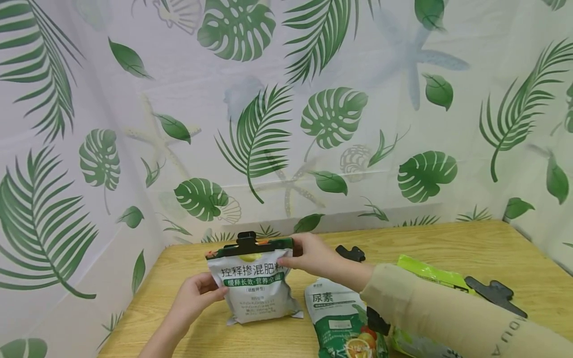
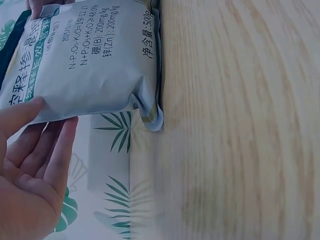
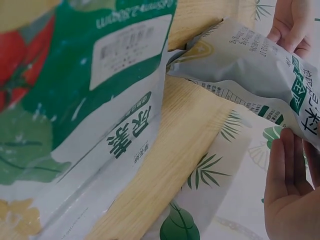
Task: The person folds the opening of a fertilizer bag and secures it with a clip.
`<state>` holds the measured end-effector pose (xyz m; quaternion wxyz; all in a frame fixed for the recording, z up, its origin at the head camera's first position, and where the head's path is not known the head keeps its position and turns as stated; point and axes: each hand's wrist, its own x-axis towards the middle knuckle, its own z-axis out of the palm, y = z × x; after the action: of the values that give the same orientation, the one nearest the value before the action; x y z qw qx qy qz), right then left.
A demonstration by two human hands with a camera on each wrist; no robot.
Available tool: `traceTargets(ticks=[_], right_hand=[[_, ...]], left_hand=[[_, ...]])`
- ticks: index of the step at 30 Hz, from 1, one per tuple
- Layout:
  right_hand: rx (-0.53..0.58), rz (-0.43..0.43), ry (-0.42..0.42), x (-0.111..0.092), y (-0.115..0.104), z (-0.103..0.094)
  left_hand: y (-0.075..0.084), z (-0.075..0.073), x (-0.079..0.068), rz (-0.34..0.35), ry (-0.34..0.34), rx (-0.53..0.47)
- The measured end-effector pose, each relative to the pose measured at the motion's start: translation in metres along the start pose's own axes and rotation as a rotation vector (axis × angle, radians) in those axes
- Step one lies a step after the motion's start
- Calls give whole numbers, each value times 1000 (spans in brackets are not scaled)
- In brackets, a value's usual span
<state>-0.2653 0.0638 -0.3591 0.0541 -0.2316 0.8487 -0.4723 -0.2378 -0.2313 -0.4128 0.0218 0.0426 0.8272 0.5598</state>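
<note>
A white fertilizer bag [image 1: 257, 293] stands upright on the table, its printed front toward me. Along its folded, dark green top edge sits a black sealing clip [image 1: 247, 243]. My left hand [image 1: 192, 301] holds the bag's left side, thumb on the front and fingers behind, as the left wrist view also shows on the bag [image 2: 100, 60]. At the upper right corner my right hand [image 1: 313, 256] grips the bag, thumb on the front near the clip's end. In the right wrist view the right hand [image 3: 295, 195] has its fingers along the bag's edge.
A green and white urea bag [image 1: 333, 303] lies right of the fertilizer bag. Under the right forearm is a lime green bag [image 1: 429, 271]. Black clips lie behind the urea bag [image 1: 351, 253], at its right edge [image 1: 377, 320] and by the lime bag [image 1: 494, 296]. Leaf-patterned cloth [image 1: 268, 209] backs the wooden table [image 1: 179, 263].
</note>
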Motion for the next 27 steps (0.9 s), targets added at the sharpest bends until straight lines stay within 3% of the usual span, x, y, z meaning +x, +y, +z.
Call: traceTargets(ticks=[9,27], right_hand=[[2,39,30,3,1,2],[215,185,47,15,4,15]], left_hand=[[3,6,4,-4,89,61],[0,1,5,-33,79,24]])
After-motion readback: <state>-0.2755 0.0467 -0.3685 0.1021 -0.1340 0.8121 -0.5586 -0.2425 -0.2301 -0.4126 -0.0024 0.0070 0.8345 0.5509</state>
